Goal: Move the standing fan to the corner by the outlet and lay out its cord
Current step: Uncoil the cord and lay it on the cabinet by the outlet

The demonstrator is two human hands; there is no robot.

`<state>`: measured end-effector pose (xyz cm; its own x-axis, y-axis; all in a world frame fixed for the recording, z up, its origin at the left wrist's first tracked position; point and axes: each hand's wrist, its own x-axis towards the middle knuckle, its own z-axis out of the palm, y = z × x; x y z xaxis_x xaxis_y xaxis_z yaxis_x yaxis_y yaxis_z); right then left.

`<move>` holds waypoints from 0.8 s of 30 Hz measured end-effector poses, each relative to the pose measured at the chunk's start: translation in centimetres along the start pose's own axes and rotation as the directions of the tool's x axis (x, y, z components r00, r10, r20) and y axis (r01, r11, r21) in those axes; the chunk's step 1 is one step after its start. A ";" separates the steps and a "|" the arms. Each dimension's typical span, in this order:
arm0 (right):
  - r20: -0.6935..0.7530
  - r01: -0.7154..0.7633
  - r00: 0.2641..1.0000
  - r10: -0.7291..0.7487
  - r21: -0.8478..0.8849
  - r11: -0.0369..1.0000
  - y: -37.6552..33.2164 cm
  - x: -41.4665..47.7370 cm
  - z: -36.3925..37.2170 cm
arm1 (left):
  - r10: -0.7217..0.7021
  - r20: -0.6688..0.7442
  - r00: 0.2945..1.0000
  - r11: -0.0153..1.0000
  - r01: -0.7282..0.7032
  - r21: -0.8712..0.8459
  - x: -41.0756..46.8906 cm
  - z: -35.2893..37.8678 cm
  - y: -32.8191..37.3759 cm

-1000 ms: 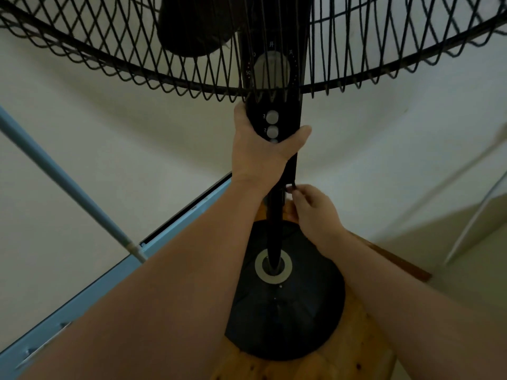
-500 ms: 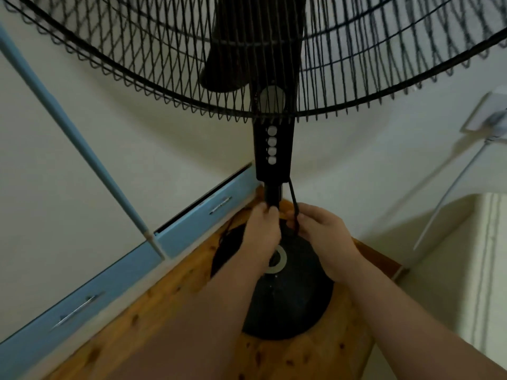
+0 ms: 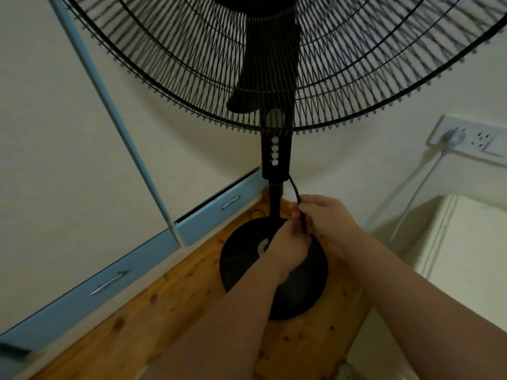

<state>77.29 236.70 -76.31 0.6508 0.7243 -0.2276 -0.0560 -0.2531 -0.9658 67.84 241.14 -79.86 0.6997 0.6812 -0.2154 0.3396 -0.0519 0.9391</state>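
A black standing fan [image 3: 274, 157] stands upright in the room's corner, its round base [image 3: 241, 259] on the wooden floor. Its black cord [image 3: 295, 192] leaves the control column and runs down into my hands. My right hand [image 3: 329, 223] pinches the cord just right of the pole. My left hand [image 3: 288, 245] is closed around the cord over the base, touching the right hand. A white wall outlet [image 3: 466, 138] sits on the right wall, with a white plug and cable in it.
Light blue cabinet doors [image 3: 109, 281] with metal handles run along the left wall. A blue pole [image 3: 115, 122] leans against that wall. A white appliance [image 3: 461, 256] stands at the right, below the outlet. Bare wooden floor [image 3: 175, 297] lies in front of the base.
My left hand let go of the control column and slid down to the cord at the base. The view pulled back, bringing the wall outlet into sight.
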 end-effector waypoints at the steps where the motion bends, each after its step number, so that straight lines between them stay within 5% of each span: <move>1: 0.009 0.001 1.000 -0.001 -0.001 1.000 -0.2 -0.7 -0.3 | -0.002 0.021 1.000 1.000 0.002 -0.007 -0.9 0.3 0.3; 14: 0.133 -0.038 0.990 0.047 -0.065 0.997 2.9 -9.8 -1.0 | -0.132 -0.007 0.991 0.983 0.130 -0.128 -9.3 1.4 0.1; 24: 0.177 0.080 0.981 -0.076 -0.012 0.997 -2.4 -14.2 -0.9 | -0.053 -0.033 0.998 0.882 0.032 -0.470 -13.3 -1.0 4.3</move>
<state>68.85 226.49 -70.66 0.5085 0.8438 -0.1716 0.0052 -0.2023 -0.9793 59.37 232.56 -72.73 0.6594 0.7068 -0.2562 0.0263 0.3190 0.9474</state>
